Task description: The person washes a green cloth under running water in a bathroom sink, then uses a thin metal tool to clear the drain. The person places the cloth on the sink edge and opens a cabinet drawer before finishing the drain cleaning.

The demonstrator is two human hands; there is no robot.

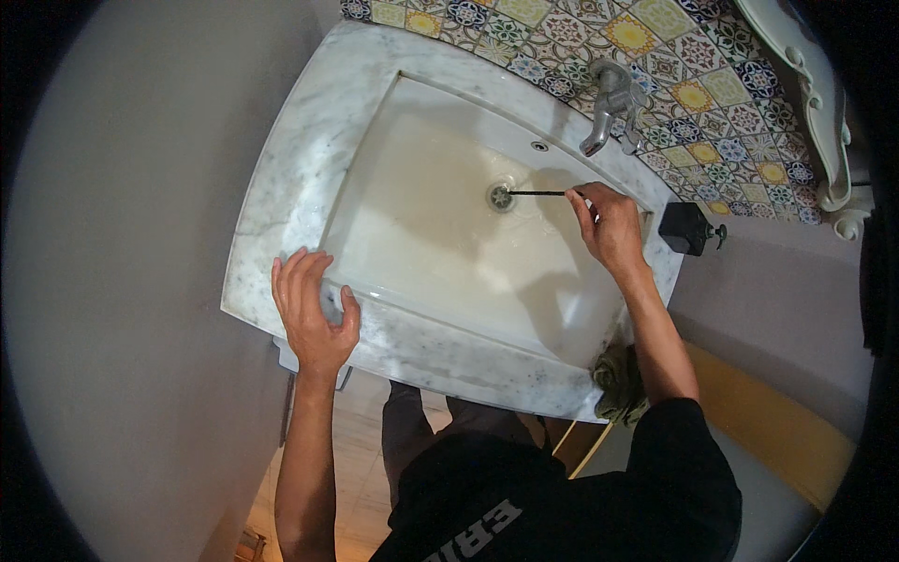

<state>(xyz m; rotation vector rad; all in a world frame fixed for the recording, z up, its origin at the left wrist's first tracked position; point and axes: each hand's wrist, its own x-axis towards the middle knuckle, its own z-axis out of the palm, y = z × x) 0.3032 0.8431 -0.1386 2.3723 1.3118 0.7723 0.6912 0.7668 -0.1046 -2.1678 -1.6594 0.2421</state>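
Note:
Between the thumb and fingers of my right hand [609, 225] is a thin dark stick [538, 193], held over the right part of the white sink basin [403, 187]. Its far tip reaches the round metal drain [501, 197]; whether it goes into the drain I cannot tell. My left hand [314, 314] rests on the marble countertop [281, 206] at the basin's near left corner, fingers spread and holding nothing. Cloudy, yellowish water seems to cover the basin floor.
A chrome faucet [613, 108] juts from the patterned tile wall [674, 56] behind the basin. To the right stands a black pump bottle [688, 229]. A dark green cloth [618, 384] lies bunched at the counter's near right corner. A grey wall [140, 234] rises on the left.

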